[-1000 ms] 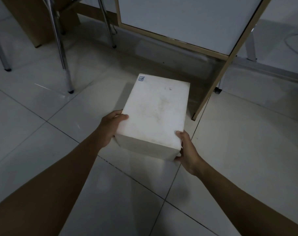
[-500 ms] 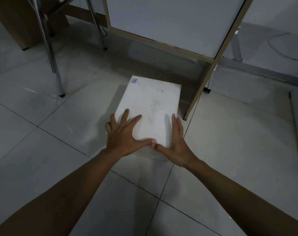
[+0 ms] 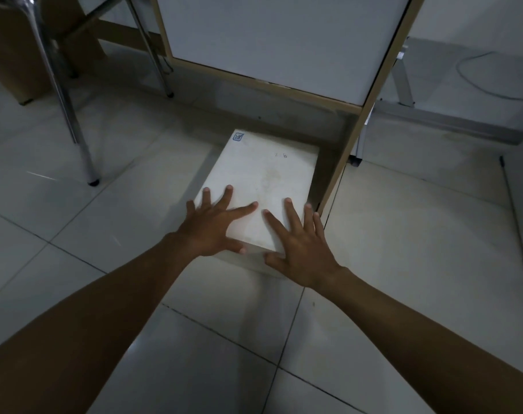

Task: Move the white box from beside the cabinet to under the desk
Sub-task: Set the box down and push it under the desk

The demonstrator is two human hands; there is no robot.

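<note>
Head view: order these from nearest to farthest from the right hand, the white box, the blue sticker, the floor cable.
1. White box: under the right hand, touching.
2. Blue sticker: box's far left corner.
3. Floor cable: far upper right, beyond the desk leg.

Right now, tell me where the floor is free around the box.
Bare tiles lie between the box and the chair leg. More lie right of the desk panel, up to the thin rod. It is tight between box and panel.
</note>
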